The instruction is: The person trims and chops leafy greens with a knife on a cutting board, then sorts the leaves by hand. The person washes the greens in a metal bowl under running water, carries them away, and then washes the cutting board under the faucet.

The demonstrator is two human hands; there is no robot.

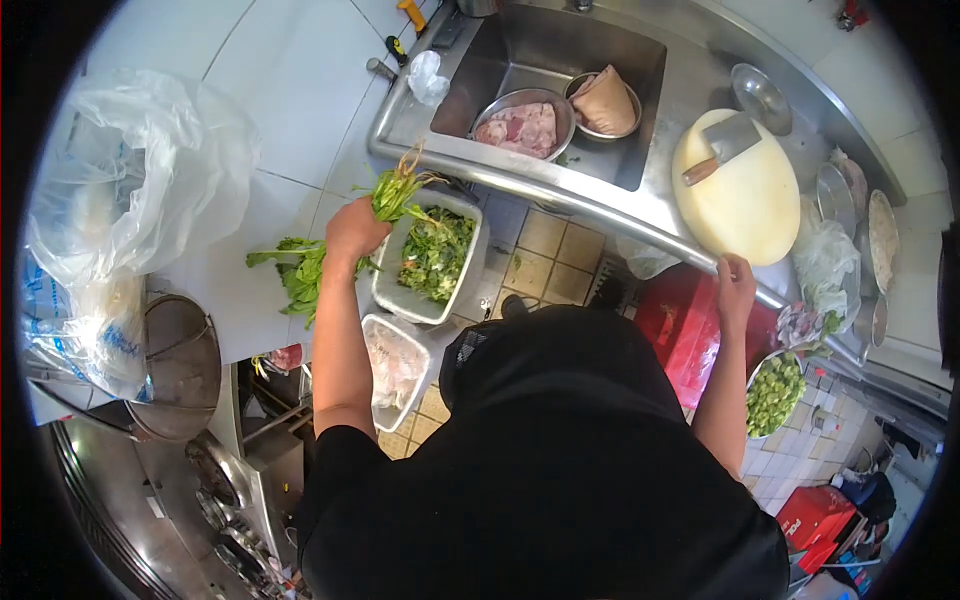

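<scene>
My left hand (357,230) is closed around a bunch of leafy greens (303,272), its pale roots and stems sticking out above the fist and its leaves hanging to the left. Just right of it stands a white bin (467,272) holding chopped greens (437,250). At the sink counter's front edge, my right hand (736,284) has its fingers bent against the rim of a round, pale cutting board (737,215). A cleaver (727,142) with a wooden handle lies on the board. What the right fingers grip, if anything, cannot be made out.
Two bowls of meat (516,129) (604,102) sit in the metal sink (550,30). Below the white bin is another container (425,355) with pale contents. A red box (665,310) and a bowl of green pieces (775,393) stand right. Plastic bags (185,165) are left.
</scene>
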